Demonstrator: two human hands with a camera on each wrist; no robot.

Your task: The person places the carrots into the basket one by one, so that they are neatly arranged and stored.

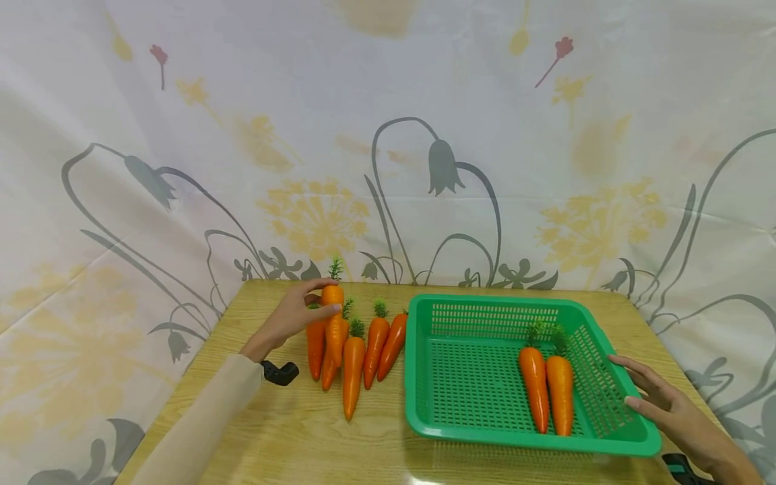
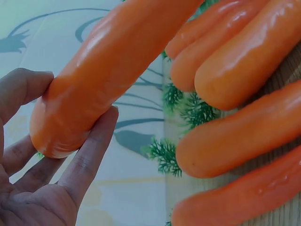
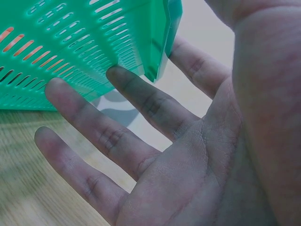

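L hand (image 1: 294, 313) pinches carrot (image 1: 334, 331); R hand (image 3: 174, 160), fingers (image 3: 109, 135) spread near-straight (R wrist cam; head hides some), touches basket (image 1: 413, 377).

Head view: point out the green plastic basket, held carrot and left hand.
Green plastic basket (image 1: 475, 380): head view, bare perforated floor.
Held carrot (image 1: 335, 335): head view, body below the thumb.
Left hand (image 1: 292, 314): head view, between wrist and fingers.

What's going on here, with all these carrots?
A person is handling carrots with bare hands. The left hand grips one carrot near its thick end, green top up. Five other carrots lie beside each other on the table, left of a green basket. Two carrots are in the basket, towards its right side, where the right hand touches it.
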